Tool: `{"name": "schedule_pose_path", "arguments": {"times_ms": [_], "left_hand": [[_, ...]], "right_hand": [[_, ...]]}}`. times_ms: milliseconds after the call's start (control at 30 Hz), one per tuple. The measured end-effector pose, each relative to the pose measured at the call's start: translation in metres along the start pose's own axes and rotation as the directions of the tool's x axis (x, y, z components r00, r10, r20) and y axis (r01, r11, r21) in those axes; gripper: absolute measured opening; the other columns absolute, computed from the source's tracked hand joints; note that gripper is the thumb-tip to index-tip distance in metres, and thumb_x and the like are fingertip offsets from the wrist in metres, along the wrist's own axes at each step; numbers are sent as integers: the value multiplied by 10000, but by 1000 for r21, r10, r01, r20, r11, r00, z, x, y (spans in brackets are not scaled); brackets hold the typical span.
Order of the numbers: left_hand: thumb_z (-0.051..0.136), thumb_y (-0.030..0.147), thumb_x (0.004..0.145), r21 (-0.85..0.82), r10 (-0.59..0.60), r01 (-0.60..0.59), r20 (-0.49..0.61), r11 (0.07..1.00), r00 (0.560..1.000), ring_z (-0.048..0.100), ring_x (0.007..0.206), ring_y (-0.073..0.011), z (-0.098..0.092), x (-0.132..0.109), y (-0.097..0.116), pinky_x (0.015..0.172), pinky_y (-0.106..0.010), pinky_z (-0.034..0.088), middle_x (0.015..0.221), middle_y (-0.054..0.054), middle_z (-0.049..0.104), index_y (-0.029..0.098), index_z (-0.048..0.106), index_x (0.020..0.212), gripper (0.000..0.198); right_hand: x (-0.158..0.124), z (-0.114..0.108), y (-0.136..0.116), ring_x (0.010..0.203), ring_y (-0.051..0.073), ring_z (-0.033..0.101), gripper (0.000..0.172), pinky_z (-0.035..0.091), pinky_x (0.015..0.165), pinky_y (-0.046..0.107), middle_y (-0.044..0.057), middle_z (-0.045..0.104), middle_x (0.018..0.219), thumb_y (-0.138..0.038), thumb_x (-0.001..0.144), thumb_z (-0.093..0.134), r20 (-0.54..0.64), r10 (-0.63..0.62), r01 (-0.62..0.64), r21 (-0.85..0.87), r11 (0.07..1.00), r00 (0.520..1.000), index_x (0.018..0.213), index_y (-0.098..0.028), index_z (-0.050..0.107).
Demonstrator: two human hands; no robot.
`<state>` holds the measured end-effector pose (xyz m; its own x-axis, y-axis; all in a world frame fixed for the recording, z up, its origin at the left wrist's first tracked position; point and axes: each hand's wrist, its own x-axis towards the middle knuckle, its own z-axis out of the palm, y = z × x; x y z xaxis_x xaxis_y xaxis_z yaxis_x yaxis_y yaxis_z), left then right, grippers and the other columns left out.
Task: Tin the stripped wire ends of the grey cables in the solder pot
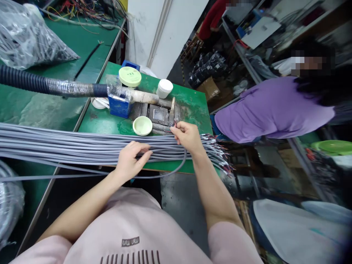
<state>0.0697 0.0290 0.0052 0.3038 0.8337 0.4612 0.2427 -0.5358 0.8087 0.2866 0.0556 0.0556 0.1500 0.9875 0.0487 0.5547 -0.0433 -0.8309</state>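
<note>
My right hand [188, 135] is closed in a pinch on the end of one grey cable [180, 167]. Thin stripped wires stick out past its fingertips, beside a soldering pot [160, 114] with a square metallic surface. From that hand the cable bends down and runs off to the left, below a thick bundle of grey cables [90, 146]. Over the bundle rests my left hand [132, 159], its thumb and fingers apart and nothing visible between them. At the bundle's right end, the cable tips [220, 154] show many thin coloured wires.
A small pale green bowl [142, 125], a white tub [164, 88] and a green-lidded tub [129, 76] surround the pot. A ribbed hose [77, 88] reaches in over a blue block [119, 105]. A person in purple [275, 106] is at the right.
</note>
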Motion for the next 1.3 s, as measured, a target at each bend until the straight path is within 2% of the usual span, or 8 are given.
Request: {"name": "schedule_pose_path", "arguments": {"times_ms": [100, 233, 500, 700, 900, 1200, 1300], "left_hand": [[584, 217, 861, 158, 103, -100, -8, 982, 995, 595, 751, -171, -7, 0, -13, 714, -312, 472, 819, -51, 699, 163, 648, 910, 97], [587, 202, 863, 197, 153, -154, 21, 968, 988, 608, 772, -177, -6, -3, -20, 717, -311, 485, 859, -64, 705, 151, 629, 939, 101], [597, 167, 853, 199, 186, -191, 45, 961, 982, 614, 783, -173, -6, 1, -26, 735, -306, 490, 882, -58, 709, 153, 611, 966, 115], [584, 181, 861, 207, 179, -191, 71, 960, 981, 604, 776, -173, -7, 1, -28, 728, -305, 485, 881, -60, 709, 159, 611, 969, 113], [567, 187, 870, 206, 165, -182, 96, 962, 982, 596, 786, -172, -7, 2, -28, 736, -304, 481, 884, -61, 706, 164, 609, 965, 106], [579, 168, 856, 199, 178, -193, 91, 961, 980, 593, 788, -174, -6, 1, -30, 734, -302, 474, 885, -60, 703, 163, 610, 967, 115], [577, 168, 855, 207, 182, -195, 84, 959, 980, 593, 788, -174, -5, 0, -31, 732, -302, 473, 883, -60, 701, 164, 611, 971, 121]], "right_hand": [[40, -1, 9, 348, 89, 454, 271, 320, 400, 204, -32, 515, 450, -322, 748, 579, 31, 34, -30, -132, 991, 999, 556, -190, 441], [80, 7, 21, 377, 99, 473, 260, 341, 447, 212, -32, 510, 437, -308, 734, 579, 58, 88, -69, -275, 959, 994, 542, -187, 453], [122, 15, 34, 387, 93, 481, 294, 378, 500, 215, -39, 500, 422, -287, 730, 593, 110, 165, -92, -486, 869, 980, 502, -179, 442], [135, 23, 37, 459, 104, 486, 281, 352, 525, 214, -35, 463, 404, -246, 723, 610, 134, 175, -69, -569, 819, 976, 490, -175, 469], [137, 26, 35, 451, 99, 464, 280, 338, 514, 216, -32, 465, 412, -257, 729, 626, 160, 190, -48, -630, 775, 969, 497, -177, 491], [136, 24, 32, 466, 110, 473, 300, 329, 515, 229, -27, 444, 399, -245, 721, 624, 148, 190, -54, -638, 768, 971, 472, -181, 470], [132, 19, 25, 424, 89, 436, 320, 307, 486, 224, -39, 429, 388, -230, 704, 635, 136, 177, -67, -580, 812, 975, 457, -178, 437]]}}
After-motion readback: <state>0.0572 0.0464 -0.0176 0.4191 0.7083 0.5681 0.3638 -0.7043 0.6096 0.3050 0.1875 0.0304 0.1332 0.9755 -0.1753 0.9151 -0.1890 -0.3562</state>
